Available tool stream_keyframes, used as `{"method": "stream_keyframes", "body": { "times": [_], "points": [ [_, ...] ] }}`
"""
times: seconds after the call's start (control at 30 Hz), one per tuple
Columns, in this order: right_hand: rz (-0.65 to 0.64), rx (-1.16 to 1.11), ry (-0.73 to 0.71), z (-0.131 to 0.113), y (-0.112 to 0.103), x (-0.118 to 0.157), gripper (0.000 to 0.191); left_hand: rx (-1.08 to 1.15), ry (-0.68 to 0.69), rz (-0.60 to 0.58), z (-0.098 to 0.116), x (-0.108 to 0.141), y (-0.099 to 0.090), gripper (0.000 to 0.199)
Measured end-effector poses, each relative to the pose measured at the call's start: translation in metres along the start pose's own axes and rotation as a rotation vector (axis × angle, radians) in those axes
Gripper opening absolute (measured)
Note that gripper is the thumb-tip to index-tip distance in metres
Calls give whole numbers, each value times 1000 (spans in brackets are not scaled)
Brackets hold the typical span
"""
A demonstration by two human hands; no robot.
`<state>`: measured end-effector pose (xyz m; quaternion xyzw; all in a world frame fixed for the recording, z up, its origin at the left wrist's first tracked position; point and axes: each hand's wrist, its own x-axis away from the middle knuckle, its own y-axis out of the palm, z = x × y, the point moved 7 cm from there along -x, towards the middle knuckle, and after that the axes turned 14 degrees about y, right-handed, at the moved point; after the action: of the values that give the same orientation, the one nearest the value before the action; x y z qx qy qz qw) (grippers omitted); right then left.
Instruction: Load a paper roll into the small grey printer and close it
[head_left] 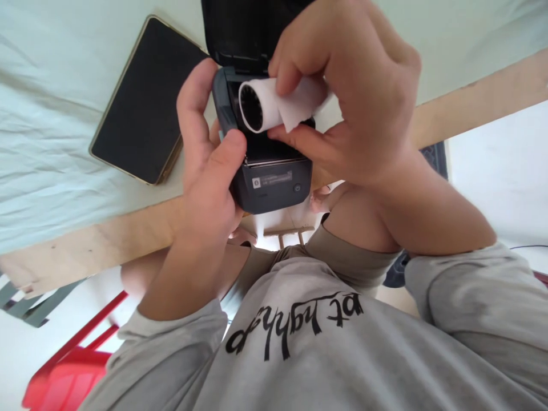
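Observation:
A small dark grey label printer [274, 191] with its black lid [252, 31] swung up is gripped around its left side by my left hand [208, 154]. Its front carries a small printed sticker and a round power button. Between the thumb and fingers of my right hand [359, 85] is a small white paper roll [269, 103], held at the mouth of the printer's compartment. One round end of the roll faces left and looks dark inside. A loose flap of paper hangs from it near my thumb. My right fingers hide the roll's other end.
A black tablet-like slab [145, 100] with a gold edge lies on the pale green cloth [47, 120] to the left. A wooden board [98, 231] runs along the near edge. Below left stands a red plastic chair [72, 374].

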<state>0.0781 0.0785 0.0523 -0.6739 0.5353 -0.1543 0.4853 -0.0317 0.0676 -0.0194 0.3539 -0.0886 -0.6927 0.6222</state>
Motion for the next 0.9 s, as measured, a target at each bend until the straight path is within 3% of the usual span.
{"method": "stream_keyframes", "body": {
  "times": [0.07, 0.2, 0.3, 0.4, 0.63, 0.83, 0.9],
  "points": [
    [-11, 71, 7, 0, -1, -1, 38, -17, -1, 14, -1, -1, -5, 48],
    [-64, 72, 15, 2, -2, 0, 44, -14, 12, -99, -3, -1, -1, 64],
    [-32, 94, 23, 4, -6, 1, 47, -38, 1, 7, -1, 0, 0, 50],
    [-84, 107, 6, 4, 0, 2, 46, -22, 7, 61, 4, 2, 9, 41],
    [-170, 69, -22, 6, 13, 4, 46, -10, 7, 69, 3, 2, 10, 42],
    [25, 214, -7, 0, 1, 7, 41, -37, -86, 12, 5, 1, 12, 45],
    [76, 265, 10, -2, -4, 8, 41, -41, -132, 62, 7, 2, 11, 45]
  ]
}}
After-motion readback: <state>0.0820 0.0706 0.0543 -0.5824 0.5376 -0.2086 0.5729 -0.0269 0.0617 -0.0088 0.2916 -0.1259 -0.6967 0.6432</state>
